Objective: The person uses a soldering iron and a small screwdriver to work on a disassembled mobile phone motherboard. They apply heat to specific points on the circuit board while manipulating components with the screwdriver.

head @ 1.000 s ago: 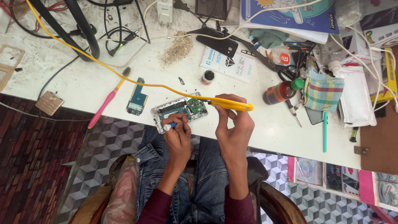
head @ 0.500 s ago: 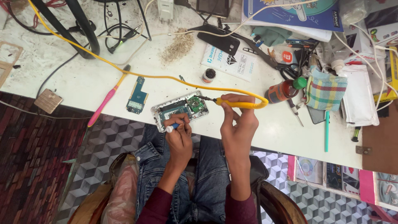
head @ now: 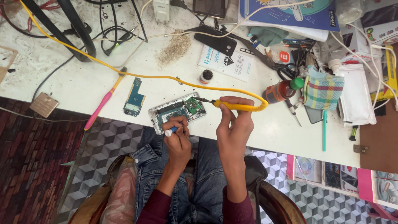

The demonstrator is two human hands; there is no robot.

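Observation:
An opened phone (head: 177, 110) with its green circuit board showing lies at the front edge of the white table (head: 62, 83). My right hand (head: 235, 120) grips a yellow soldering iron (head: 236, 106), its tip touching the board's right end. A yellow cable (head: 124, 74) runs from the iron across the table to the far left. My left hand (head: 177, 137) holds a small blue-and-white tool (head: 170, 132) against the phone's near edge.
A loose blue circuit board (head: 134, 97) and a pink toothbrush (head: 103, 101) lie left of the phone. A small round jar (head: 206, 76), a brown bottle with green cap (head: 282, 89), a checked cloth (head: 323, 89), scissors, screwdrivers, black cables and booklets crowd the back and right.
The soldering iron's handle has swung right and level, its tip staying on the board. My left hand stays at the phone's near edge with the small tool.

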